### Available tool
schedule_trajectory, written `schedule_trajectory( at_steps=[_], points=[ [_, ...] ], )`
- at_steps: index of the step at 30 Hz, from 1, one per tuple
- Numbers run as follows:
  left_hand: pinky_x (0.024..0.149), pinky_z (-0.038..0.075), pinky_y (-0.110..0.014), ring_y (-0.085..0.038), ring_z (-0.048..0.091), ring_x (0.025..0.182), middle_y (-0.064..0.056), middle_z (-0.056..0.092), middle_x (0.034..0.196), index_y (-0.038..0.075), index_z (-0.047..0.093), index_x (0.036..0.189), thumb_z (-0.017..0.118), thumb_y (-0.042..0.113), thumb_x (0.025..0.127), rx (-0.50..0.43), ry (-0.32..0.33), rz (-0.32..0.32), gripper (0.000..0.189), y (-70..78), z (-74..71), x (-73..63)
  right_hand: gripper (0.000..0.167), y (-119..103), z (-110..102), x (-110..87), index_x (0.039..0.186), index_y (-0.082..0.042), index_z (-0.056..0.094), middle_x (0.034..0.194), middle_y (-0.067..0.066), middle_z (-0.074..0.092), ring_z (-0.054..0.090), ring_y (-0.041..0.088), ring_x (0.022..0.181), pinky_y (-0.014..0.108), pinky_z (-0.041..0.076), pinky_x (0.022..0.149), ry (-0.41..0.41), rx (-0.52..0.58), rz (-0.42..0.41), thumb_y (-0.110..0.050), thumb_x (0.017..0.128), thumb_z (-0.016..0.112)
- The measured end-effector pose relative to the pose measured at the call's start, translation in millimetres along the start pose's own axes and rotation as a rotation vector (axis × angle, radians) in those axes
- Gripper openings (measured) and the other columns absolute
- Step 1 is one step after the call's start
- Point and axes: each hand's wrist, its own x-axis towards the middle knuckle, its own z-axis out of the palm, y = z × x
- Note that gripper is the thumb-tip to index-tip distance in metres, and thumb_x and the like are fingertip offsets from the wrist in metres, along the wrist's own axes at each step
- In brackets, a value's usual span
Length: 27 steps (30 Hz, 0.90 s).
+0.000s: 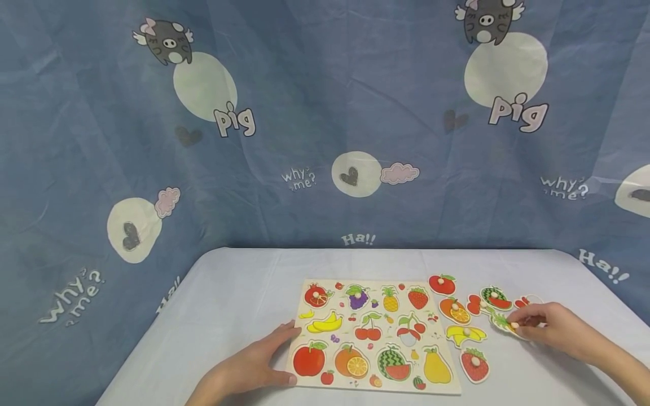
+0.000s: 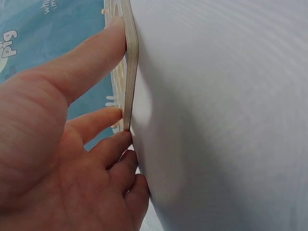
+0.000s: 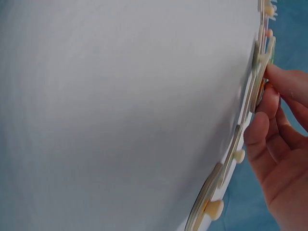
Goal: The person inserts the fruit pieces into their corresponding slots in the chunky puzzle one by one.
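A wooden fruit puzzle board (image 1: 350, 332) lies on the white table. Knobs stand up from its pomegranate piece (image 1: 313, 296) and grape piece (image 1: 356, 299). At the board's left edge, my left hand (image 1: 249, 363) rests with thumb and fingers spread; the left wrist view shows the thumb (image 2: 94, 60) and fingertips touching the board's rim (image 2: 131, 67). To the right of the board, my right hand (image 1: 550, 327) pinches a pineapple puzzle piece (image 1: 501, 322) between thumb and fingers. That piece is tilted, partly hidden by the fingers, close to the other loose pieces.
Loose knobbed pieces lie right of the board: an apple (image 1: 442, 285), an orange (image 1: 453, 310), bananas (image 1: 459, 336), a strawberry (image 1: 474, 369), a watermelon (image 1: 495, 297) and red cherries (image 1: 474, 304). Another red piece (image 1: 521, 302) is partly behind my right hand. A blue patterned curtain (image 1: 304, 113) hangs behind the table.
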Motion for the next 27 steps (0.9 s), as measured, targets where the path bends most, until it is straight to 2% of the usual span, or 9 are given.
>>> schedule_trajectory(
  at_steps=[5, 9, 16, 20, 24, 27],
  points=[
    [0.107, 0.027, -0.067, -0.035, 0.028, 0.142, -0.009, 0.031, 0.158, 0.021, 0.044, 0.148, 0.085, 0.037, 0.073, 0.000, 0.000, -0.007, 0.087, -0.2, 0.3, 0.1, 0.013, -4, 5, 3.2, 0.097, -0.001, 0.071, 0.084, -0.010, 0.064, 0.053, 0.000, 0.072, 0.024, 0.048, 0.054, 0.030, 0.024, -0.052, -0.003, 0.084, 0.073],
    [0.106, 0.027, -0.068, -0.035, 0.029, 0.141, -0.009, 0.031, 0.158, 0.022, 0.044, 0.148, 0.085, 0.036, 0.073, 0.004, 0.002, -0.009, 0.087, 0.0, 0.0, 0.0, 0.012, -8, 6, 4.9, 0.096, -0.003, 0.071, 0.084, -0.009, 0.063, 0.055, 0.001, 0.071, 0.025, 0.049, 0.052, 0.027, 0.044, -0.049, -0.005, 0.085, 0.074],
    [0.107, 0.027, -0.068, -0.035, 0.028, 0.142, -0.009, 0.031, 0.158, 0.022, 0.044, 0.148, 0.085, 0.036, 0.073, 0.006, 0.002, -0.004, 0.086, 0.3, 0.3, 0.1, 0.014, -18, 6, 11.1, 0.097, -0.006, 0.072, 0.083, -0.004, 0.063, 0.053, 0.001, 0.072, 0.024, 0.048, 0.055, 0.013, 0.012, 0.035, -0.011, 0.084, 0.077],
    [0.107, 0.025, -0.068, -0.036, 0.026, 0.143, -0.009, 0.030, 0.158, 0.023, 0.044, 0.148, 0.085, 0.036, 0.073, 0.006, 0.003, -0.002, 0.086, -0.1, 0.6, 0.5, 0.018, -24, 5, 15.6, 0.100, -0.005, 0.072, 0.087, 0.000, 0.065, 0.053, 0.004, 0.073, 0.024, 0.049, 0.057, -0.012, 0.032, 0.089, -0.013, 0.085, 0.076],
    [0.107, 0.025, -0.068, -0.036, 0.026, 0.143, -0.009, 0.030, 0.158, 0.023, 0.044, 0.148, 0.085, 0.036, 0.073, 0.002, 0.002, -0.008, 0.086, 0.2, 0.2, 0.5, 0.018, -29, 5, 19.7, 0.101, -0.006, 0.073, 0.087, 0.000, 0.066, 0.054, 0.005, 0.073, 0.025, 0.049, 0.058, -0.019, 0.039, 0.097, -0.014, 0.086, 0.075],
    [0.107, 0.025, -0.068, -0.036, 0.026, 0.143, -0.010, 0.030, 0.158, 0.023, 0.044, 0.148, 0.085, 0.036, 0.073, -0.003, 0.001, -0.008, 0.086, 0.2, 0.1, 0.4, 0.015, -32, 5, 23.2, 0.099, -0.007, 0.073, 0.085, -0.001, 0.065, 0.053, 0.004, 0.072, 0.024, 0.049, 0.058, -0.017, 0.024, 0.074, -0.014, 0.085, 0.076]
  ],
)
